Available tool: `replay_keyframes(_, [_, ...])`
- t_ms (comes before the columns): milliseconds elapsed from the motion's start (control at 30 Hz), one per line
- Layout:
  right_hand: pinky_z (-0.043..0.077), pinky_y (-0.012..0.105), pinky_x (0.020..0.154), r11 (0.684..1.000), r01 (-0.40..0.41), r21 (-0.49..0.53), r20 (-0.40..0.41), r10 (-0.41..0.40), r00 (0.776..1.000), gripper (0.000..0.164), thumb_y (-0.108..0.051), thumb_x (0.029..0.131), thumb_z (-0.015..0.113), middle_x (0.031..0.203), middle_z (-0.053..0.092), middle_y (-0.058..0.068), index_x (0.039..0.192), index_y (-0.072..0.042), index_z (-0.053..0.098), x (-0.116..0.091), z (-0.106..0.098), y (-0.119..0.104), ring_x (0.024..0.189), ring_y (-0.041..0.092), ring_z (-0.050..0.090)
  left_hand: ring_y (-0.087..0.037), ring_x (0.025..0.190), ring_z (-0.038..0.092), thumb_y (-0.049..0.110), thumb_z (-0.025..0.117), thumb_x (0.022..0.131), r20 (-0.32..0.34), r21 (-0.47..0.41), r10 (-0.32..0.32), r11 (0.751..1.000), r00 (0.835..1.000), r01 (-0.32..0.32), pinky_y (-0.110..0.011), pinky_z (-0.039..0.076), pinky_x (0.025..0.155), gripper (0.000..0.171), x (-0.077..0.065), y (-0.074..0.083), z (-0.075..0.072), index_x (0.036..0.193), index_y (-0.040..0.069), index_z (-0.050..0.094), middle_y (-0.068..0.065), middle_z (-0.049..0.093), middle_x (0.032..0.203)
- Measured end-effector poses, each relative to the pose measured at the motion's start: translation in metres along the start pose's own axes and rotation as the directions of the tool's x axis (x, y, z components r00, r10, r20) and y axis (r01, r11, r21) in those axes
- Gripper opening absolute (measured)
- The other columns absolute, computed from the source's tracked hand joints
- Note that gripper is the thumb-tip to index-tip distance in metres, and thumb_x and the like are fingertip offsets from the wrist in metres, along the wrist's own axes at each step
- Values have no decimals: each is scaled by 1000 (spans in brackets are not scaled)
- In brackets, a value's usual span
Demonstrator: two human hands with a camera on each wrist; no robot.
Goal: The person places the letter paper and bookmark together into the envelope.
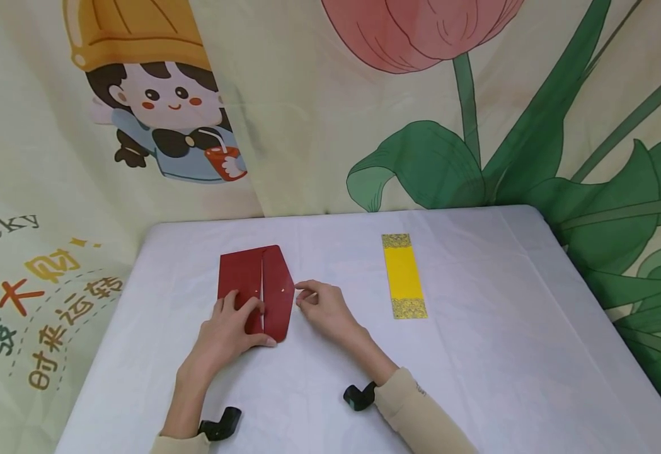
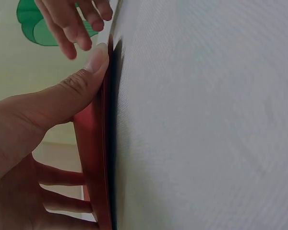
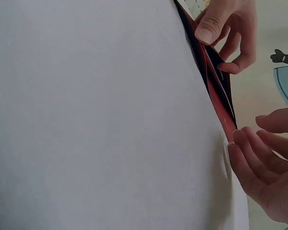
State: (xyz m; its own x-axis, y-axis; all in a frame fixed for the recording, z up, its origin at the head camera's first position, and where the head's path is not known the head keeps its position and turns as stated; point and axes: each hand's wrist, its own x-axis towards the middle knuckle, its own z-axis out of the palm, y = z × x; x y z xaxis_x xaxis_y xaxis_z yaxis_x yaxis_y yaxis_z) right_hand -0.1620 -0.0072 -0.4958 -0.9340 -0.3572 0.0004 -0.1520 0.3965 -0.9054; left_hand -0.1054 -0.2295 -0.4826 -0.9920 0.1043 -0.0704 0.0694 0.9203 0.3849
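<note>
Left hand [image 1: 225, 331]: from my end I see it gripping the dark red paper envelope [image 1: 234, 274], thumb on the near edge, fingers bent over the body.
Right hand [image 1: 326, 309]: fingers loosely bent, thumb apart from them, fingertips by the pointed flap [image 1: 276, 280]; I cannot tell whether they touch it.
Envelope: on the left part of the table [image 1: 506, 328], its flap laid open to the right; my right wrist view shows its mouth parted.
In the way: the left hand covers the near part of the envelope from my head camera.
Yellow strip: a flat yellow rectangle with patterned ends [image 1: 404, 272], right of the right hand, well apart from the envelope.
Wrists: a black curved piece [image 1: 225, 424] at each, beside a beige sleeve [image 1: 421, 410].
Behind: printed cloth backdrop [image 1: 296, 145] with a cartoon figure, tulips and lettering.
Count: I make it one envelope, one yellow strip, two black pieces, two sleeves, two hands.
</note>
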Motion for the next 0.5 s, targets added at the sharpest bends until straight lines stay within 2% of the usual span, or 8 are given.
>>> replay_keyframes(367, [58,26,75,995,-28,-91,-117,17,993,30,-7,96,69,97,72,4,126,-3,70,-14,-34,15,81,13,68,-57,133,36,47,91,75,7,5,-2,1000,1000,2,-72,51,85,66,0,3,-1,125,18,60,-35,37,148])
replay_keyframes(500, [58,29,76,990,-67,-124,-164,46,985,30,-9,96,70,99,73,3,125,-5,70,-18,-45,19,84,15,67,-57,134,34,48,90,75,20,-3,-12,1000,1000,12,-74,50,85,65,1,2,-1,125,19,60,-35,35,149])
